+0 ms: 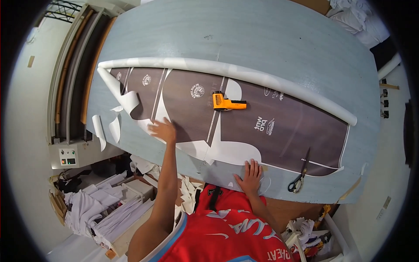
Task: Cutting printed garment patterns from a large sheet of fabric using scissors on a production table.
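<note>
A large sheet of dark brown-grey printed paper (183,111) with white shapes and small white emblems lies spread over the table. Its far edge is rolled into a long white tube (262,77). My left hand (163,130) is at the sheet's near edge, over a white area, fingers stretched out and holding nothing I can see. Flat at the near edge of the table rests my right hand (250,178), fingers spread, the tips by the white border of the sheet. On the sheet sits an orange and black infrared thermometer gun (228,102). Scissors (300,172) with black handles lie across the near right edge.
Curled white paper offcuts (99,131) lie left of the sheet on the blue-grey table (279,26). A roller machine (83,74) stands beyond the table's left end. White cloth piles (89,205) and a scrap bin (305,231) are below the near edge.
</note>
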The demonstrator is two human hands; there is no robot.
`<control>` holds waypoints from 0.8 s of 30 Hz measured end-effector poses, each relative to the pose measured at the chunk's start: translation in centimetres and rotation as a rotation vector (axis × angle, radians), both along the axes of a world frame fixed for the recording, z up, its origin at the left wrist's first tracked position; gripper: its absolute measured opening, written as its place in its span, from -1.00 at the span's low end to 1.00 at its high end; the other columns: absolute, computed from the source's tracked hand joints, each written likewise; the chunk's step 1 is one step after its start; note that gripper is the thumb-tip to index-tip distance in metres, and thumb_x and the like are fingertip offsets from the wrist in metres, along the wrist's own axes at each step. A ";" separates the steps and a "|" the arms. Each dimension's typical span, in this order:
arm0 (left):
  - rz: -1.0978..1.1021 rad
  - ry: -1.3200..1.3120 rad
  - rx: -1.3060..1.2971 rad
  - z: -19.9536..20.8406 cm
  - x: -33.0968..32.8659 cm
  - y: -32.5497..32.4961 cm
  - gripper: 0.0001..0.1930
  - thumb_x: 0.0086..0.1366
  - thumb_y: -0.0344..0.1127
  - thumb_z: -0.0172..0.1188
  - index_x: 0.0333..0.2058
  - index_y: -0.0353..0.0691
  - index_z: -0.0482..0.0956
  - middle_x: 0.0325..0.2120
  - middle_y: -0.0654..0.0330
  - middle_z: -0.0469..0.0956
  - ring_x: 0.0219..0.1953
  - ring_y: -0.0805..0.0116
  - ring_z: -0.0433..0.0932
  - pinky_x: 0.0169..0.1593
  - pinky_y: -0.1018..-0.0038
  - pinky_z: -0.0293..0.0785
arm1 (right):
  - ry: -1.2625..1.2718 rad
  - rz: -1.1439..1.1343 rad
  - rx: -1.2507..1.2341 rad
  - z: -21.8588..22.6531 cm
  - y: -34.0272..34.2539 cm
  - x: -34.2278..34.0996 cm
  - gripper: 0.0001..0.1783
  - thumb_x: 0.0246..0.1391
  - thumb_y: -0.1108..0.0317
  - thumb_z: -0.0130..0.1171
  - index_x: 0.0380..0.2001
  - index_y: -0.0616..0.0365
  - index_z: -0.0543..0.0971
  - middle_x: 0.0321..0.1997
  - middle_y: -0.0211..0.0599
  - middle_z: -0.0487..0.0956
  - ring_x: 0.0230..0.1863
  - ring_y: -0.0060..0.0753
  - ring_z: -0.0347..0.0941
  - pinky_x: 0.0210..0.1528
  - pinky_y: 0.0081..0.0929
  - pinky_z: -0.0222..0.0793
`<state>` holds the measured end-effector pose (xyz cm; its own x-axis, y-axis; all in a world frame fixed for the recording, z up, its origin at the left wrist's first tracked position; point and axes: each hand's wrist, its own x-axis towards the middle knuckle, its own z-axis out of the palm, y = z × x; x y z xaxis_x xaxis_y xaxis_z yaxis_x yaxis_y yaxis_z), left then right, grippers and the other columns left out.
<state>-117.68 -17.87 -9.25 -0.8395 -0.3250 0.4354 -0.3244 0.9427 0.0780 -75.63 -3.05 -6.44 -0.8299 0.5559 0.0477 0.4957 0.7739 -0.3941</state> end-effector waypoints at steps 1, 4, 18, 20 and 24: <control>-0.413 -0.123 0.129 0.4 2.5 3.0 -0.27 0.25 -0.04 0.14 0.29 -0.28 0.11 0.28 -0.24 0.08 0.34 -0.21 0.02 0.34 -0.04 -0.08 | -0.035 -0.030 0.005 -0.3 0.4 1.1 -0.11 -0.03 -0.19 0.20 0.24 0.16 0.25 0.37 -0.04 0.16 0.40 0.00 0.00 0.38 0.09 -0.12; -1.289 -0.364 0.280 5.2 9.8 12.1 -0.24 0.22 -0.03 0.19 0.30 -0.20 0.13 0.32 -0.19 0.01 0.35 -0.21 -0.02 0.33 -0.12 -0.10 | -0.065 -0.087 0.010 -0.4 0.4 1.8 -0.12 -0.02 -0.18 0.19 0.24 0.13 0.25 0.36 -0.06 0.17 0.40 -0.02 0.02 0.38 0.08 -0.10; -1.296 -0.173 0.468 2.0 6.4 28.8 -0.58 0.23 -0.38 0.21 0.09 -0.07 0.46 0.23 -0.10 0.17 0.28 -0.15 0.15 0.25 0.13 0.22 | -0.109 -0.095 -0.108 -0.5 0.5 1.5 -0.14 -0.01 -0.21 0.17 0.28 0.01 0.25 0.39 -0.15 0.14 0.42 -0.11 -0.01 0.39 0.01 -0.13; -1.198 -0.184 0.649 2.6 5.1 29.8 -0.55 0.23 -0.35 0.24 0.09 -0.25 0.38 0.24 -0.11 0.13 0.29 -0.17 0.14 0.24 0.17 0.23 | -0.118 -0.089 -0.098 -0.5 0.5 1.3 -0.15 -0.01 -0.20 0.17 0.27 0.00 0.26 0.39 -0.16 0.15 0.41 -0.11 0.00 0.39 0.00 -0.12; -1.186 -0.286 0.758 2.0 1.7 32.1 -0.43 0.16 -0.32 0.33 0.10 -0.31 0.30 0.22 -0.16 0.10 0.25 -0.17 0.18 0.23 0.23 0.22 | -0.108 -0.079 -0.086 -0.6 0.3 1.6 -0.16 -0.06 -0.21 0.19 0.24 0.00 0.31 0.36 -0.15 0.20 0.39 -0.08 0.06 0.37 0.05 -0.08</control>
<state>-115.94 14.28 -7.23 -0.8017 0.5428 0.2503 0.5190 0.4243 0.7420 -74.06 -2.79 -7.05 -0.7811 0.6180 -0.0895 0.5968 0.6966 -0.3982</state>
